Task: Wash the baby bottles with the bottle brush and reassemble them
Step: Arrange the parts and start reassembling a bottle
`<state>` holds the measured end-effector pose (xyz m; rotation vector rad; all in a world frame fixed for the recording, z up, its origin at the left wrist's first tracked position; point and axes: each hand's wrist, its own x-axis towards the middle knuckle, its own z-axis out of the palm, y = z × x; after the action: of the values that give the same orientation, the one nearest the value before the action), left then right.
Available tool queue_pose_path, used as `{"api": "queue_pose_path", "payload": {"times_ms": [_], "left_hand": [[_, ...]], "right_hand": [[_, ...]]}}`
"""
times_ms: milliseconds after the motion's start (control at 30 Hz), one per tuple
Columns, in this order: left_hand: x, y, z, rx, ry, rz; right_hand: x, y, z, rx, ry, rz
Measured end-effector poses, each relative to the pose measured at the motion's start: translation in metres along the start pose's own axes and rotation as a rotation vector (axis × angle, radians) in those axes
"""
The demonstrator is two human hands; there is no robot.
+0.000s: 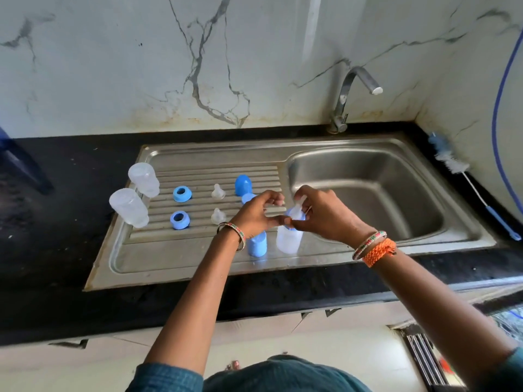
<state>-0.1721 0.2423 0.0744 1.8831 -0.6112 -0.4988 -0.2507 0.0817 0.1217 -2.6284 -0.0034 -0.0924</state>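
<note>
The bottle [288, 240] is standing upright on the drainboard [181, 258], just left of the sink basin [368, 193], its long axis vertical and its mouth pointing up. Over that mouth both hands are working a blue ring [294, 219] with a clear nipple [299, 206] poking up through it. The right hand [325, 215] is pinching the nipple and ring; the left hand [259, 212] is curling its fingers in at the ring's edge, seemingly gripping it too.

The bottle looks light, thin-walled plastic, probably wet and slippery, so it would tip easily; holding the body low while turning the ring seems wise. The nipple is soft and will fold if squeezed.

Just left of the bottle a blue cap [257, 243] is standing. Further left of it are two more rings [179, 220], two nipples [218, 216] and two upturned bottles [128, 207]. The bottle brush [452, 165] is lying on the tabletop [56, 222], right of the basin.
</note>
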Motion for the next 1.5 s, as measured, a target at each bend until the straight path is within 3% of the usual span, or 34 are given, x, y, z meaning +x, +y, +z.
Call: {"api": "queue_pose_path", "payload": {"times_ms": [133,367,567,800,1067,1500], "left_hand": [[-0.007,-0.009,0.006,0.241,-0.113,-0.01],[-0.008,-0.016,0.018,0.263,0.05,-0.028],[-0.007,-0.017,0.019,0.262,0.04,-0.025],[-0.009,-0.011,0.015,0.292,0.027,-0.093],[0.0,-0.006,0.009,0.426,0.0,-0.019],[0.001,-0.001,0.009,0.464,-0.014,-0.073]], "right_hand": [[0.006,-0.003,-0.005,-0.074,-0.131,-0.05],[0.015,-0.012,-0.009,-0.188,-0.247,-0.071],[0.024,-0.022,-0.009,-0.237,-0.277,-0.018],[0.018,-0.023,-0.003,-0.251,-0.246,-0.092],[0.02,-0.023,-0.007,-0.264,-0.209,-0.081],[0.027,-0.017,-0.024,-0.272,-0.373,-0.232]]}}
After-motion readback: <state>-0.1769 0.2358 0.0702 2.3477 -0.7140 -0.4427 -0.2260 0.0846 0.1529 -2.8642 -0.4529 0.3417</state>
